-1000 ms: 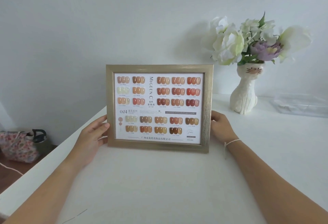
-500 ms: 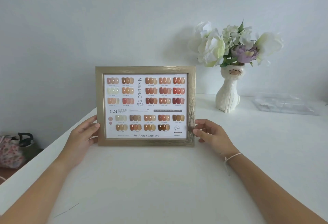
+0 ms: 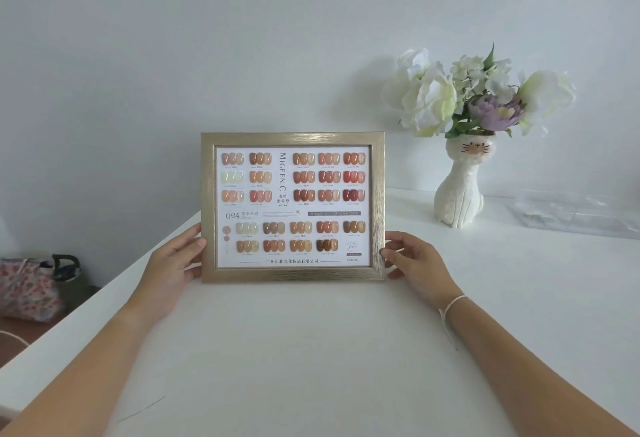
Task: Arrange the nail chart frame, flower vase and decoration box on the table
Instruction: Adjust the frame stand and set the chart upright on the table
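The nail chart frame (image 3: 293, 206) strikes me as light but rigid: thin brushed-gold moulding, very likely with a glazed front, so I'd treat it as breakable and a little slick on the face. I'd keep to the side rails, low down, where the moulding gives the fingers an edge, and stay off the glass. It stands upright on its long bottom edge, facing me, near the middle of the white table (image 3: 346, 367); I cannot see whether a prop behind it carries any weight, so I wouldn't trust it to stand alone yet.

The print inside shows rows of nail swatches in peach, amber, rust and brown on white, with a vertical brand title and a line of Chinese text along the bottom.

My left hand (image 3: 173, 263) sits at the frame's 8 o'clock corner, thumb on the front of the left rail, fingers going round behind. My right hand (image 3: 417, 263) is at 4 o'clock, loosely spread, fingertips just meeting the right rail; it reads as steadying, not clamping.

At 2 o'clock from the frame stands the flower vase (image 3: 460, 187), a white cat shape with white and lilac blooms, well apart and top-heavy by my guess. Further out at 3 o'clock lies the decoration box (image 3: 578, 215), clear plastic and hard to read. On the floor at 9 o'clock sits a floral bag (image 3: 29, 289).
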